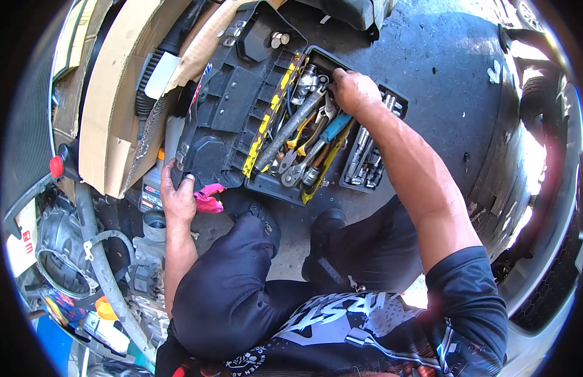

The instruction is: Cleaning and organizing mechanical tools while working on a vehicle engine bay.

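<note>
A black toolbox (276, 190) lies open on the floor before me, its lid (219, 116) folded out to the left. My left hand (178, 200) has its fingers closed on the near left edge of that lid, beside a bright pink cloth (208, 199). My right hand (356, 92) reaches into the far end of the box with curled fingers; what they pinch is hidden. Near those fingers lie a long grey-handled tool (291, 129) and locking pliers (327, 113). A blue-handled tool (333, 129) and a ratchet (293, 174) sit among the mixed tools.
Right of the toolbox, a black tray (367, 160) carries sockets. Cardboard (109, 94) leans at the left above engine parts (65, 251) and a bottle (151, 188). My knees and boots are close to the box. A car bumper (546, 251) borders the right side.
</note>
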Action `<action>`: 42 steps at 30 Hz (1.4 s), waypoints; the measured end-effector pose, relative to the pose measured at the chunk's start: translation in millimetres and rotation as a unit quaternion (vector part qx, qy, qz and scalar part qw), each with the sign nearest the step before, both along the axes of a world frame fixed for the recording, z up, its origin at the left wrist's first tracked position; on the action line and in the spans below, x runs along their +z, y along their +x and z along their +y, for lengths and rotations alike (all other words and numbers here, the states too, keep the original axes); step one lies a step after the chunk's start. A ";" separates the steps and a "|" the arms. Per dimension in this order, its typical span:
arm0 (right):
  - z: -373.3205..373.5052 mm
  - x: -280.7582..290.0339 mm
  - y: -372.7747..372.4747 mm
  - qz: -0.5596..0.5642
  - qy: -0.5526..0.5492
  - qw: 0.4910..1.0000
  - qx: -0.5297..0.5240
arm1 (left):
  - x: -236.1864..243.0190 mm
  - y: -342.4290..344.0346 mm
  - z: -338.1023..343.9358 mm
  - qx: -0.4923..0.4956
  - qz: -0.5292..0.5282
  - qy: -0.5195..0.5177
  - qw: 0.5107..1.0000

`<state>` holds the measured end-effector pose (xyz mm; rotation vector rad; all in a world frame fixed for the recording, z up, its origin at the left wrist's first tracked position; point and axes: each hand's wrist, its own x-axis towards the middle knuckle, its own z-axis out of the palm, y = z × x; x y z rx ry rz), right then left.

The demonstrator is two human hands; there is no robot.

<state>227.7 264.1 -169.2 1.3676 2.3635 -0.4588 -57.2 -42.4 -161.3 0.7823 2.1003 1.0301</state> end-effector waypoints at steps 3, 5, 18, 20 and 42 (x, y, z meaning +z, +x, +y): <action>-0.7 -11.0 -2.1 -0.056 -0.042 0.996 0.050 | -1.7 1.6 1.0 0.005 -0.008 0.012 1.000; -0.8 -3.7 -7.0 -0.069 -0.065 0.994 0.051 | -4.2 -0.6 -2.4 -0.003 -0.002 0.012 1.000; -13.4 2.3 -31.6 0.014 -0.005 0.984 0.177 | -6.4 1.7 -1.5 0.015 0.000 0.014 1.000; -12.4 9.0 -35.1 -0.031 -0.064 0.978 0.198 | -4.4 0.2 -4.1 0.008 0.012 0.009 1.000; -10.1 5.1 -23.2 0.044 -0.010 0.961 0.272 | 2.4 7.8 3.1 0.021 0.006 0.023 0.999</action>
